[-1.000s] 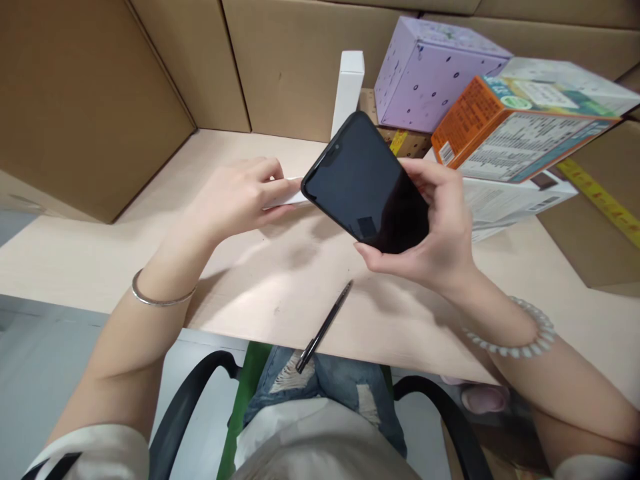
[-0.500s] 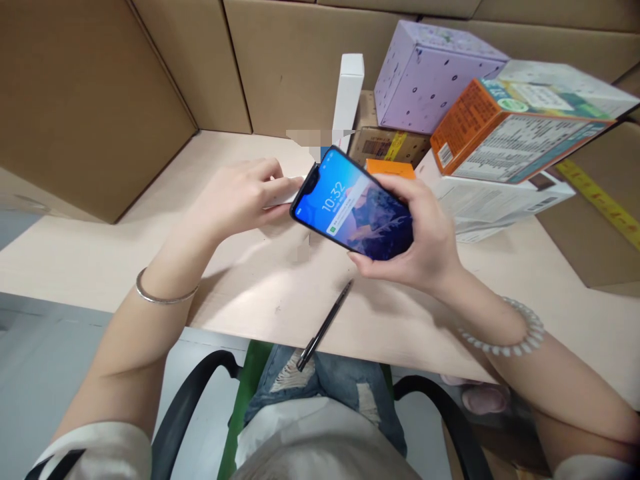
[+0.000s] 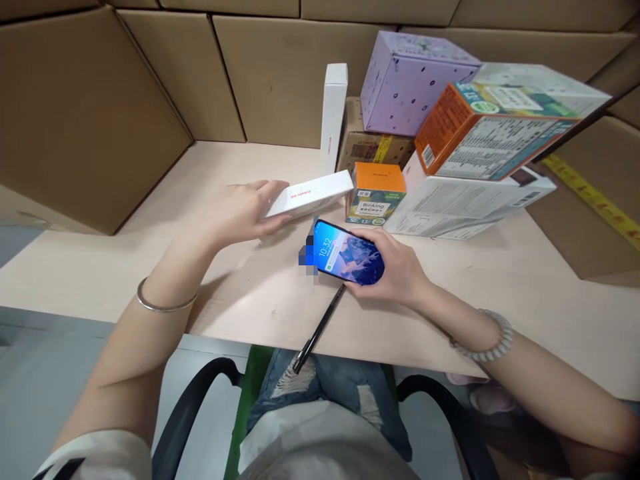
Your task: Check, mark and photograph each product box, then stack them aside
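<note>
My right hand (image 3: 393,263) grips a smartphone (image 3: 347,253) by its lower end, its lit lock screen reading 10:32. The phone is low over the table, close to the tip of a black pen (image 3: 319,328) that sticks out past the table's front edge. My left hand (image 3: 250,210) is closed around one end of a long white box (image 3: 313,192) with small red print. That box's far end reaches toward a small orange and green carton (image 3: 375,193). A blurred patch covers the phone's left end.
A tall white box (image 3: 334,113) stands behind, beside a brown carton (image 3: 363,150) with a purple box (image 3: 415,80) on top. At right, an orange-sided box (image 3: 500,133) rests on a white box (image 3: 460,200). Large cardboard boxes (image 3: 300,80) wall the table's back and sides.
My right hand has lowered the phone toward the table and nearer to me, uncovering the white box and the orange carton. My left hand keeps its hold on the white box.
</note>
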`<state>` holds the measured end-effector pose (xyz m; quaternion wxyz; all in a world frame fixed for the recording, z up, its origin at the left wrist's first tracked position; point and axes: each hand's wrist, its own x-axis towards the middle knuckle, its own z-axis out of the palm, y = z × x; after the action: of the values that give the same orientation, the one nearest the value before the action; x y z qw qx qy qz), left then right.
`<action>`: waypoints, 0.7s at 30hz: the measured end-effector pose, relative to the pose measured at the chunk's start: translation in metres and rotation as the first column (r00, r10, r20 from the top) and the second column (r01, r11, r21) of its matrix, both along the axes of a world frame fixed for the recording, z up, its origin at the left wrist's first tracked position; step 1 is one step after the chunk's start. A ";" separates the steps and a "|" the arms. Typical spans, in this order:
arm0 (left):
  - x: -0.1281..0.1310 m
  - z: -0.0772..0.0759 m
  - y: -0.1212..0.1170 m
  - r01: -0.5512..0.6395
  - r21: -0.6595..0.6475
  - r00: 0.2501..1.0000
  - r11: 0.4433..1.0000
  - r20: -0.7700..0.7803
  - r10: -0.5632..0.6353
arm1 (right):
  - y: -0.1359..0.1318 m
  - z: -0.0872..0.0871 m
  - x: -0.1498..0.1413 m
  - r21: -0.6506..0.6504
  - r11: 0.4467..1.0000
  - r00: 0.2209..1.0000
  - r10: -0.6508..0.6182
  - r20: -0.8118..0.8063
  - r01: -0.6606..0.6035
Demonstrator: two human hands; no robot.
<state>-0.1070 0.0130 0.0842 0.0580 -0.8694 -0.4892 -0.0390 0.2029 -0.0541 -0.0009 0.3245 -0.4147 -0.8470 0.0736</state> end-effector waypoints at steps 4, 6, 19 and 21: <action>0.003 0.005 -0.003 -0.039 -0.007 0.998 0.999 -0.040 0.039 | 0.004 -0.001 0.001 -0.003 0.999 0.999 0.034 -0.008 -0.034; 0.004 0.010 -0.006 -0.091 -0.013 0.994 0.996 -0.060 0.090 | 0.007 -0.002 0.002 -0.035 0.999 0.999 0.032 0.009 -0.032; -0.015 0.019 0.003 -0.512 -0.144 0.778 0.847 0.340 0.528 | 0.032 -0.018 0.018 -0.234 0.970 0.997 -0.076 -0.010 0.071; -0.019 0.016 0.006 -0.552 -0.160 0.690 0.818 0.464 0.556 | 0.035 -0.021 0.018 -0.210 0.975 0.997 -0.071 -0.016 0.066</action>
<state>-0.1262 0.0188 0.1004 -0.0621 -0.6420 -0.7265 -0.2369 0.2213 -0.0190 -0.0220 0.2910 -0.4745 -0.8160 0.1561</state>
